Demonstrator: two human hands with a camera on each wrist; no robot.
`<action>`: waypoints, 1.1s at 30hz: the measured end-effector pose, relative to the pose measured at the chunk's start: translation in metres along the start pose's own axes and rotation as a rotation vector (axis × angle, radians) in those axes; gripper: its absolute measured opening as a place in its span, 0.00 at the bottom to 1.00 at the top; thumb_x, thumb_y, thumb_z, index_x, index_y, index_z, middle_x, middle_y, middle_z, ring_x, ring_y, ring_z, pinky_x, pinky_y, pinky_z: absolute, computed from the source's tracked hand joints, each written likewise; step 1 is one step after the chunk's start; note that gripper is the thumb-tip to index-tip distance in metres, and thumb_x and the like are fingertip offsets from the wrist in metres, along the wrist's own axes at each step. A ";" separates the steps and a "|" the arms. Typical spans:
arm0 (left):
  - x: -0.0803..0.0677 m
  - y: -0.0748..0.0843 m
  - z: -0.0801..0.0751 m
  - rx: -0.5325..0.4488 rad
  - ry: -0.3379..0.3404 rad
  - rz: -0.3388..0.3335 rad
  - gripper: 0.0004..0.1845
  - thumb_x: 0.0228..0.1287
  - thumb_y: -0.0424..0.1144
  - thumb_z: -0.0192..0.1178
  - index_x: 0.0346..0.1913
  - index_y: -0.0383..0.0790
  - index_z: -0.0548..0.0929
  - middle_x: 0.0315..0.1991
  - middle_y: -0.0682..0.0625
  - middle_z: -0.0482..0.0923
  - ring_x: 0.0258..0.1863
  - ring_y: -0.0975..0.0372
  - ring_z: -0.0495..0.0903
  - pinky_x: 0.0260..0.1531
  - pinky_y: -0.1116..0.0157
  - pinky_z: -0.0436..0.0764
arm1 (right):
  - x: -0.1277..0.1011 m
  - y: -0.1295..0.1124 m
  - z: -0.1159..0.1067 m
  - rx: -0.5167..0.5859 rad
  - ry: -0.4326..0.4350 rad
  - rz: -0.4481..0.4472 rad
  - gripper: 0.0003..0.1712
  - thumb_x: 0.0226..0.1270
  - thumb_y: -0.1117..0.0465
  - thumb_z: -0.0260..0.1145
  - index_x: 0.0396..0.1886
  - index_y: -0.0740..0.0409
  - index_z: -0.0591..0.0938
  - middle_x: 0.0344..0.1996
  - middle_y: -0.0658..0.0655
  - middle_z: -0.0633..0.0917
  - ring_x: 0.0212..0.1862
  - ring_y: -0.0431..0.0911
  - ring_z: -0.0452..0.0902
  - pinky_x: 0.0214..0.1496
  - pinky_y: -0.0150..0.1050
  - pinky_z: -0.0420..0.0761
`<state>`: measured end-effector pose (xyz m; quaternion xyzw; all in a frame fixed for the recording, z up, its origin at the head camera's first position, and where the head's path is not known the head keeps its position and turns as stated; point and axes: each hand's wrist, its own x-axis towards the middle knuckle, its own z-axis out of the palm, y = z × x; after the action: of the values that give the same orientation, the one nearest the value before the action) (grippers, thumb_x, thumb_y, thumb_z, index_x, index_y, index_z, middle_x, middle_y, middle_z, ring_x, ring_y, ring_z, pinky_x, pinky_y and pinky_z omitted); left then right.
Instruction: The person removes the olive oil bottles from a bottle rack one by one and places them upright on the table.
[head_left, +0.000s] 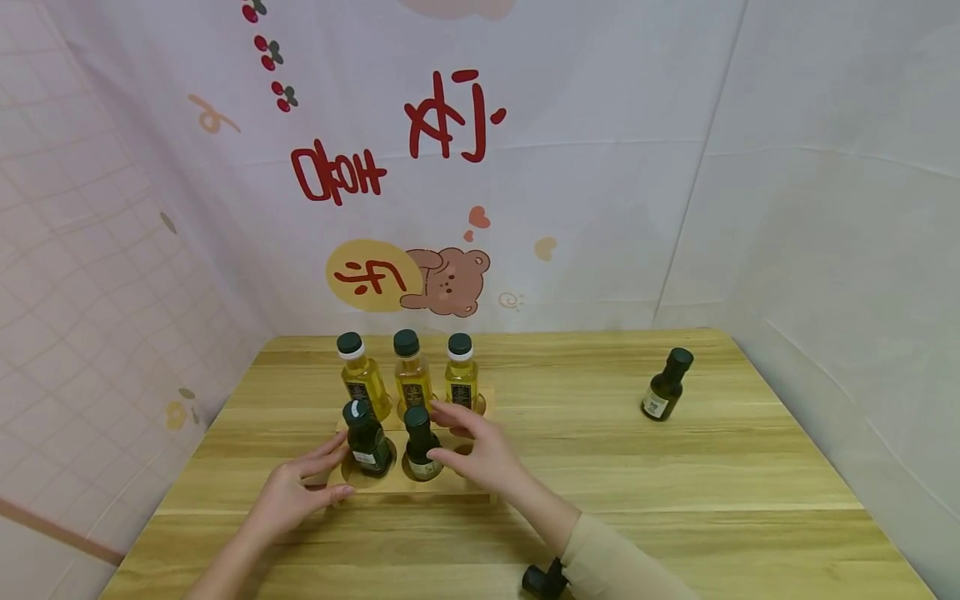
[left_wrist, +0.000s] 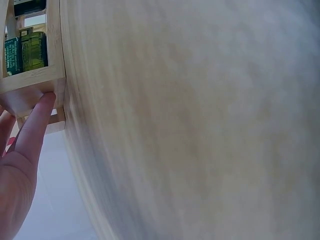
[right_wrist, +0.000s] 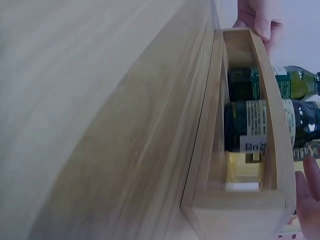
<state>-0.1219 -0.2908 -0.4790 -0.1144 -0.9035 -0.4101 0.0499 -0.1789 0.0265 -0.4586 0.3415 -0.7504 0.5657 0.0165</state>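
Because its lower part sits inside a round hole in the front tier of the wooden rack (head_left: 457,485), the small dark bottle (head_left: 422,442) left of the centre of the frame stands upright, held, we think, by the hole rather than by anyone's fingers. Around its right side we see the right hand (head_left: 483,454), thumb and fingers spread apart and only lightly bent, with no closed hold on it; we cannot tell for certain whether the thumb touches the label, though the right wrist view shows fingertips that look just apart from the glass. At the rack's left end, the left hand (head_left: 288,496) has its fingers fairly straight, touching the wood and grasping no bottle; we take that contact as a way to keep the rack from sliding. Just left of the first bottle, the other dark bottle (head_left: 369,442) stands in its own hole, and behind them three yellow oil bottles (head_left: 414,387) rise from the back tier, whose greater height leaves their labels partly visible above the front row. Farther out, at the right of the frame, a lone dark bottle (head_left: 663,390) stands directly on the wooden table (head_left: 600,467), well apart from the rack, before a printed backdrop (head_left: 600,217).
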 end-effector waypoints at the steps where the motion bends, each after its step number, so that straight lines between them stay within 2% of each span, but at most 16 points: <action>1: 0.000 0.000 0.000 -0.004 0.000 0.001 0.35 0.51 0.51 0.76 0.61 0.38 0.81 0.69 0.53 0.70 0.64 0.50 0.71 0.52 0.70 0.74 | 0.001 0.000 0.002 0.009 0.002 0.007 0.36 0.63 0.61 0.73 0.70 0.56 0.72 0.59 0.55 0.81 0.61 0.50 0.77 0.60 0.49 0.76; 6: 0.000 0.001 0.000 -0.004 -0.001 0.000 0.35 0.51 0.51 0.76 0.61 0.38 0.81 0.69 0.54 0.70 0.64 0.51 0.72 0.51 0.70 0.75 | 0.006 -0.003 0.009 0.011 0.016 0.043 0.35 0.63 0.60 0.74 0.70 0.53 0.73 0.56 0.54 0.82 0.57 0.50 0.78 0.59 0.46 0.78; 12: 0.000 0.000 0.000 0.011 0.001 0.002 0.35 0.51 0.52 0.76 0.61 0.38 0.81 0.68 0.54 0.70 0.64 0.51 0.71 0.52 0.70 0.74 | 0.010 -0.005 0.014 0.028 0.049 0.059 0.35 0.63 0.59 0.74 0.70 0.51 0.73 0.54 0.50 0.83 0.55 0.43 0.79 0.57 0.42 0.79; 20: 0.001 0.000 0.001 0.014 0.001 -0.011 0.36 0.50 0.52 0.76 0.61 0.38 0.81 0.69 0.53 0.70 0.64 0.50 0.71 0.52 0.70 0.74 | 0.014 -0.007 0.019 0.063 0.102 0.040 0.30 0.64 0.60 0.73 0.66 0.54 0.77 0.52 0.50 0.84 0.53 0.43 0.80 0.55 0.40 0.80; 27: 0.000 0.001 0.000 0.024 0.000 -0.017 0.36 0.50 0.52 0.76 0.61 0.39 0.81 0.69 0.55 0.70 0.64 0.51 0.71 0.55 0.64 0.74 | 0.016 -0.009 0.021 0.080 0.119 0.055 0.27 0.63 0.62 0.73 0.63 0.52 0.79 0.49 0.51 0.85 0.51 0.43 0.81 0.54 0.42 0.80; 33: 0.000 0.000 0.000 0.014 0.007 -0.006 0.35 0.50 0.52 0.76 0.61 0.38 0.82 0.68 0.53 0.70 0.64 0.50 0.71 0.51 0.69 0.76 | 0.016 -0.010 0.022 0.091 0.122 0.062 0.26 0.64 0.63 0.72 0.63 0.55 0.80 0.47 0.53 0.86 0.50 0.44 0.82 0.54 0.42 0.81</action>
<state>-0.1220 -0.2908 -0.4792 -0.1098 -0.9065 -0.4042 0.0526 -0.1781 -0.0021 -0.4518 0.2836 -0.7317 0.6192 0.0291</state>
